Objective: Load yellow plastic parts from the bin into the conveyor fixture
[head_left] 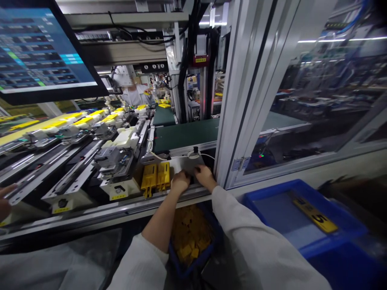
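Observation:
Side by side at the bench's front edge are my left hand and my right hand. Both have curled fingers, close together over a grey flat surface. Whatever lies between the fingertips is too dark and small to make out. Just left of my left hand, two yellow plastic parts lie next to each other on the bench. Below my forearms stands a blue bin with many small yellow pieces inside.
To the left are fixtures on rails, some bearing yellow parts. A green conveyor runs behind my hands. An aluminium post rises close on the right, beside a blue tray. Another person's hand shows at far left; a monitor hangs above.

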Demonstrator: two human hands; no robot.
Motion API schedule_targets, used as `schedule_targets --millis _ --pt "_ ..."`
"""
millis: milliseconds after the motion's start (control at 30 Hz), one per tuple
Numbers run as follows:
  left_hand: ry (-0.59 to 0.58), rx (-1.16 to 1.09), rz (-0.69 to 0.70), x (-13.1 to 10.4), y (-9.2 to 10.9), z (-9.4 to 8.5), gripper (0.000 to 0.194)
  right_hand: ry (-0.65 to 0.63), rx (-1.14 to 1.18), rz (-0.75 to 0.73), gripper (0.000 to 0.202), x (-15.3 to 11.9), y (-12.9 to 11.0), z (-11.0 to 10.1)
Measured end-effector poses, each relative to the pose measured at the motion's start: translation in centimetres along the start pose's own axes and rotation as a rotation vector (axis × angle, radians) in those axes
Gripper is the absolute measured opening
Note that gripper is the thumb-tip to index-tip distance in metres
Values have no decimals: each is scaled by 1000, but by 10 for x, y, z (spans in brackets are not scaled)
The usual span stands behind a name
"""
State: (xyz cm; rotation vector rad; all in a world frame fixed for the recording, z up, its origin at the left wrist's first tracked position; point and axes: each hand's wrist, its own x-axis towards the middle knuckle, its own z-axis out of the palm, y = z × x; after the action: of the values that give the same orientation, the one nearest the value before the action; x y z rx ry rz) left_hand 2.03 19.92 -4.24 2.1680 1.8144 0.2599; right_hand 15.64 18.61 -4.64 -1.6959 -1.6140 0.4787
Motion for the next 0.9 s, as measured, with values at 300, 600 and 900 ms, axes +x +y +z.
schedule_targets --millis 300,600,900 --pt "-4 -12 -10 2 0 0 31 -5 -5 -3 24 0 -1 -2" --pt "8 -13 -8 -1 1 -2 30 4 -1 -12 23 -1 0 -2" --pt "9 -18 -15 2 0 1 31 11 17 3 24 0 2 0"
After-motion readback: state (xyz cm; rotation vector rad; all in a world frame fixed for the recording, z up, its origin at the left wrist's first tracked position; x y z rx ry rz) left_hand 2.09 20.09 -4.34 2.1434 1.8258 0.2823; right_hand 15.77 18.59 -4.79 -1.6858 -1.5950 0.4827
